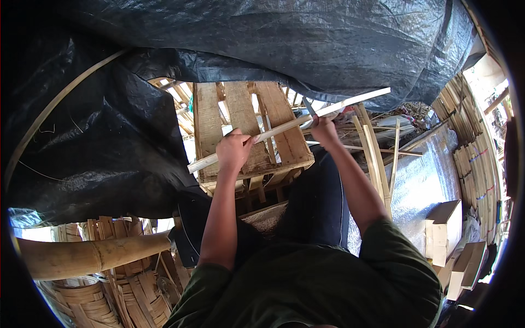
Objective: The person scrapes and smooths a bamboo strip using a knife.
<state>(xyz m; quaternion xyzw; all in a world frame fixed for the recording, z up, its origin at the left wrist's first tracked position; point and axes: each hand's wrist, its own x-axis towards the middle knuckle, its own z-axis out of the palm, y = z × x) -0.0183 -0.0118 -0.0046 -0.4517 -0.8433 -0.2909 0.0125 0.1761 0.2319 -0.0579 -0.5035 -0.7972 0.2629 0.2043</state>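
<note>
A long pale bamboo strip (284, 128) slants across a slatted wooden crate (243, 104), its right end higher and farther from me. My left hand (234, 150) is closed round the strip left of its middle, over the crate's near part. My right hand (325, 131) grips a knife, whose grey blade (309, 107) points up and away from me. Blade and strip meet or overlap just above that fist; whether they touch I cannot tell. The knife's handle is hidden in my fingers. Both my legs (320, 202) are in dark trousers, beside the crate's near end.
Black plastic sheeting (350, 49) hangs over the far side and the left. A thick bamboo pole (98, 256) and woven baskets (139, 295) lie at lower left. Upright bamboo strips (374, 158), a silvery sheet (424, 175), cardboard boxes (443, 232) and bundled slats (478, 169) stand on the right.
</note>
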